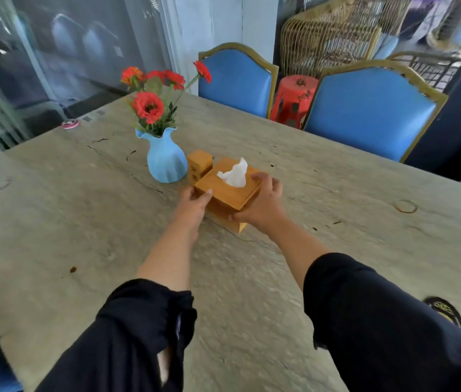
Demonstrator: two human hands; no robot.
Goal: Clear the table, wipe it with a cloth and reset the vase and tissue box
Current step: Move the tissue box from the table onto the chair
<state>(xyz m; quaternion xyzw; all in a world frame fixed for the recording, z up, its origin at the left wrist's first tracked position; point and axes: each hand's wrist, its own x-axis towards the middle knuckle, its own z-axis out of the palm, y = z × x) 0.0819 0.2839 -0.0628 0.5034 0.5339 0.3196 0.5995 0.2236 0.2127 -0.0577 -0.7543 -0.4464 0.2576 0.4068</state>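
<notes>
The stone-grey bench [322, 176] fills my view, with two blue chairs [370, 111] pushed in along its far side and a red stool [294, 97] between them. On the middle of the bench stands the blue vase [166, 162] with its red flowers, upright. Just right of it is a small wooden holder [199, 163], and nearer me and to the right the wooden tissue box [230, 193], a white tissue poking from the slot in its lid. Both my hands are on that box: my left hand [194, 203] grips its near-left corner with the thumb on the lid, and my right hand [264, 206] curls round its right side, fingers over the far edge and thumb low on the near face. The box sits at an angle to the bench edge; I cannot tell whether it rests fully on the surface or is slightly lifted. No cloth is in view, so I judge this to be either the clearing or the resetting step for the box. Next I must keep an even two-handed hold and avoid knocking the holder or the vase close behind.
</notes>
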